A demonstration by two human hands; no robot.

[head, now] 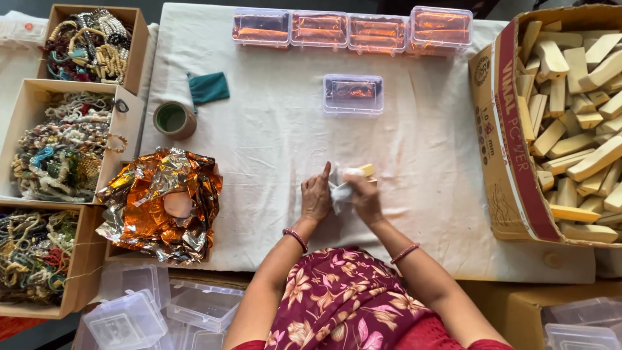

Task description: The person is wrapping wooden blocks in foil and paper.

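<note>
Two hands meet over the white cloth [272, 149] that covers the table, and we take the lone clear plastic box [353, 94] with the orange lining as our landmark. Straight below that box, toward the person, the left hand [316, 198] lies flat on the cloth with its fingers pointing up at the box, loose and gripping nothing, its fingertips touching the edge of a white wrapping sheet [338, 189]. Just right of it, the right hand [364, 198] is clenched around a pale wooden block [367, 170] and the sheet bunched about it; one yellowish end of the block sticks out above the fingers.

Above the landmark box we see a row of four filled boxes [350, 29] of the same kind along the far edge. Far to its right stands a large cardboard carton [512, 162] heaped with more wooden blocks [576, 97]. To its left lie a roll of tape [173, 120] and a teal cloth [208, 87]; lower left, a crumpled pile of orange and silver foil [162, 204]. Farther left, open trays of beaded bracelets [65, 142]. Empty clear boxes [129, 317] sit below the table's near edge.
</note>
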